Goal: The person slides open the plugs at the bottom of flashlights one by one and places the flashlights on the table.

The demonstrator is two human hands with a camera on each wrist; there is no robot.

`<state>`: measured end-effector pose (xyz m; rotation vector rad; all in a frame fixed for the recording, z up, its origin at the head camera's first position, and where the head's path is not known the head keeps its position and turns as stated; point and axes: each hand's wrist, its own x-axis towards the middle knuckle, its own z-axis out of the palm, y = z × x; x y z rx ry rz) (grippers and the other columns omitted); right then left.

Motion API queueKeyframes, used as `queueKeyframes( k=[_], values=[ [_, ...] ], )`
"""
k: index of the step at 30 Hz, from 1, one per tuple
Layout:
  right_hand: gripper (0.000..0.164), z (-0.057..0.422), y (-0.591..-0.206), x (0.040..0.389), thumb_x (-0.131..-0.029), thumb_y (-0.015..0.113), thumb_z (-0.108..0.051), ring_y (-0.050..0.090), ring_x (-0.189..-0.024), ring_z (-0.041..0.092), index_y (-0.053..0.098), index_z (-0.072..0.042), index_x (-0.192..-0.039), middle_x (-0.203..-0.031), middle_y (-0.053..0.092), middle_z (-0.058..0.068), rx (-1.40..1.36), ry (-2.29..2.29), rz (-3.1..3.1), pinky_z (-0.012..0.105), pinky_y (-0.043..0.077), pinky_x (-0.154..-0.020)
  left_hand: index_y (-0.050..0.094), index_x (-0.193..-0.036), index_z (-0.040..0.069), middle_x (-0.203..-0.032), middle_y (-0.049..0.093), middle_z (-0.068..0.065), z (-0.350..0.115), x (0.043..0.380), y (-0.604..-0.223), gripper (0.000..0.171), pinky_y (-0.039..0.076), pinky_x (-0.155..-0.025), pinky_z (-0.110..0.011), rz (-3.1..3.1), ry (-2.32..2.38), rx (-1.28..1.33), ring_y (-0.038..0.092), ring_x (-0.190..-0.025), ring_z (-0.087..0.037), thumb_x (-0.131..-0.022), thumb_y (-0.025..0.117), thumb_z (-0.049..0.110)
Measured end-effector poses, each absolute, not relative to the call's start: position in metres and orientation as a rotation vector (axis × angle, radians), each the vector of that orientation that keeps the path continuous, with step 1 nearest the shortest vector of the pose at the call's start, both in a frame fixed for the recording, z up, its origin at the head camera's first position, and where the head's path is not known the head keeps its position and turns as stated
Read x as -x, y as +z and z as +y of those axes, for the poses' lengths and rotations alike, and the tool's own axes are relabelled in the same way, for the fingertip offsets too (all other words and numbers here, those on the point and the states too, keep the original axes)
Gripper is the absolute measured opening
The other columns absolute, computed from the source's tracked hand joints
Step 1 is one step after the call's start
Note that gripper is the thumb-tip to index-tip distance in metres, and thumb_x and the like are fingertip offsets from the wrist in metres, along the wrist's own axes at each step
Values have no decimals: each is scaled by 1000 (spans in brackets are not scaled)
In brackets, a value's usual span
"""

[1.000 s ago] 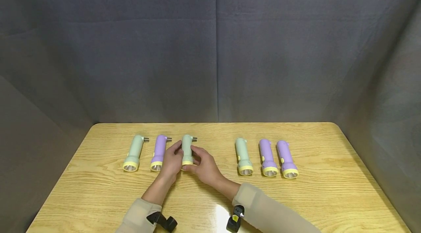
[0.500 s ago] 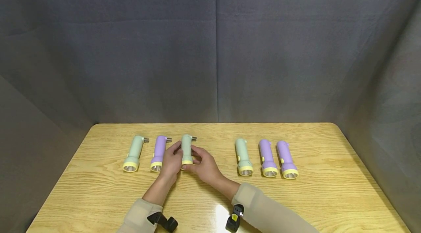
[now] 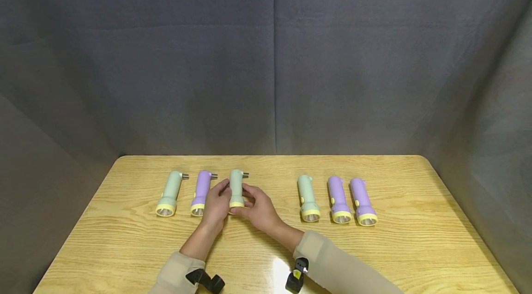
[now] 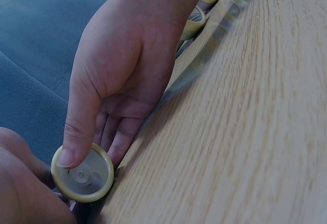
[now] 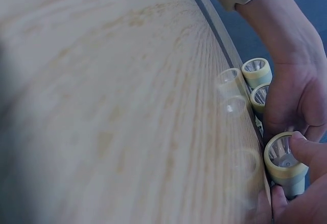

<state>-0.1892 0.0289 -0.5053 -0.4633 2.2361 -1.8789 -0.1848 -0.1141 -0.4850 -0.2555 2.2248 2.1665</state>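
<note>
Between my two hands is a pale green flashlight with a yellow lens rim (image 3: 236, 185), lens end toward me and metal plug prongs pointing right at its far end. My left hand (image 3: 217, 205) grips its left side. From the right, my right hand (image 3: 261, 211) holds it too, fingers along the body. In the left wrist view the right thumb (image 4: 74, 152) lies over the lens rim. The right wrist view also shows that rim (image 5: 286, 170), with my left hand (image 5: 294, 98) behind it. Part of the flashlight's body is hidden by the fingers.
Left of my hands lie a green flashlight (image 3: 169, 195) and a purple flashlight (image 3: 201, 190), both with prongs out. On the right are another green flashlight (image 3: 306, 197) and two purple flashlights (image 3: 337, 197), prongs not showing. A grey curtain (image 3: 266, 77) surrounds the wooden table (image 3: 415, 257).
</note>
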Motion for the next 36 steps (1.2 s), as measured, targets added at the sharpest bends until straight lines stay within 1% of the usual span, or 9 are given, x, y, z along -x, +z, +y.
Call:
queueKeyframes(
  k=[2,9,14,19,23,26,29,31,36],
  values=[
    [73,29,-506,190,-88,81,-8,51,-134,33,44,2,-150,-147,47,20,464,-1871,2240,32,51,-103,29,-151,-16,-152,36,-36,-114,185,-485,49,32,-118,-54,2225,2168,257,35,-142,-48,-108,40,3],
    [73,30,-502,187,-89,79,-7,50,-133,39,41,7,-150,-148,43,26,501,-1904,2210,41,51,-103,31,-150,-16,-150,40,-35,-115,187,-486,51,35,-116,-54,2227,2161,240,39,-140,-47,-106,44,6],
    [75,32,-500,185,-89,79,-8,48,-135,40,40,7,-151,-149,43,26,520,-1891,2208,44,49,-106,28,-153,-14,-154,35,-33,-117,187,-485,56,33,-118,-53,2223,2136,246,35,-143,-46,-106,47,9],
    [78,36,-499,180,-91,79,-18,49,-135,38,38,9,-151,-148,44,26,601,-1724,2353,44,45,-110,29,-154,-10,-156,31,-32,-116,183,-479,58,33,-118,-54,2333,2083,242,32,-144,-47,-105,52,10],
    [78,39,-493,174,-94,77,-26,51,-132,37,37,10,-151,-148,46,25,667,-1601,2456,44,46,-109,32,-155,-6,-154,35,-31,-111,178,-469,58,39,-113,-56,2393,2065,176,39,-139,-48,-103,55,9],
    [78,44,-487,167,-96,73,-31,52,-132,36,36,7,-152,-151,44,23,714,-1505,2519,45,47,-108,35,-153,-6,-150,40,-30,-107,175,-463,56,40,-112,-57,2434,2057,113,44,-136,-46,-103,56,8],
    [78,51,-481,159,-98,70,-34,49,-136,35,34,4,-155,-156,39,21,763,-1405,2562,47,45,-110,39,-151,-7,-150,42,-28,-105,170,-457,53,37,-114,-57,2526,2012,48,44,-137,-44,-102,57,6],
    [78,58,-477,153,-99,69,-36,44,-140,36,32,2,-156,-159,35,20,784,-1351,2573,49,41,-113,41,-151,-5,-153,39,-26,-103,165,-453,53,36,-114,-57,2567,1972,8,41,-140,-44,-103,57,8],
    [79,76,-467,141,-99,68,-34,32,-147,39,29,1,-158,-162,29,23,808,-1276,2585,54,34,-117,41,-152,0,-156,37,-24,-100,157,-445,53,36,-114,-58,2572,1899,-57,37,-142,-43,-104,58,13]
  ],
)
